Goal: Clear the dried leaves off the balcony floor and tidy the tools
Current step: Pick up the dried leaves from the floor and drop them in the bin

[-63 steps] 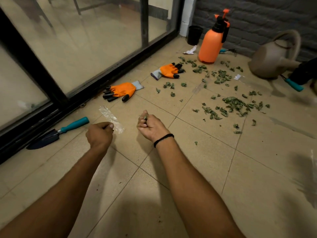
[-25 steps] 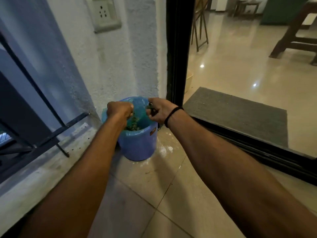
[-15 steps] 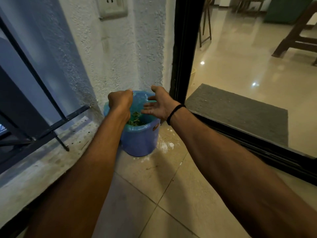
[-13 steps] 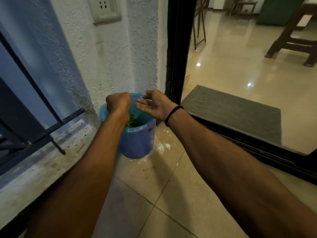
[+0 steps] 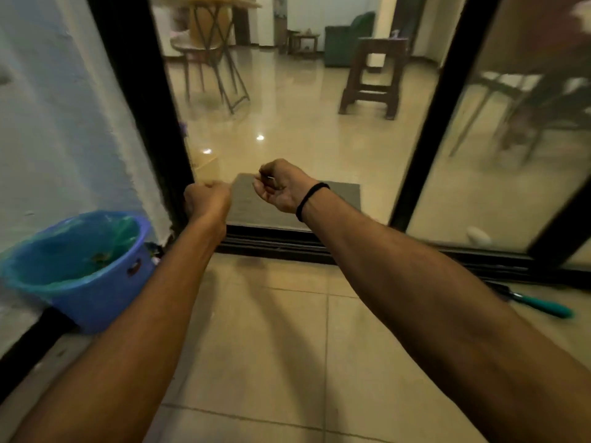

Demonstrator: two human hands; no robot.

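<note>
A blue bucket point(image 5: 105, 302) with a thin plastic liner stands on the balcony floor at the left, against the white wall. A few dried leaves point(image 5: 99, 258) lie in its bottom. My left hand point(image 5: 207, 199) is a closed fist in the air, up and to the right of the bucket; nothing shows in it. My right hand point(image 5: 277, 187) hangs beside it with loosely curled fingers and an empty palm. A garden tool with a teal handle point(image 5: 543, 306) lies on the tiles at the right, partly hidden behind my right forearm.
The black sliding-door track point(image 5: 287, 246) crosses the floor just beyond my hands, with a grey doormat point(image 5: 339, 199) inside the room. The black door frame point(image 5: 144, 107) rises on the left, a glass panel point(image 5: 499, 155) on the right. A brown stool point(image 5: 371, 87) stands indoors.
My view has swung right, away from the bucket toward the doorway. Both hands have lifted off the bucket; the right hand, spread half a second ago, now has curled fingers.
</note>
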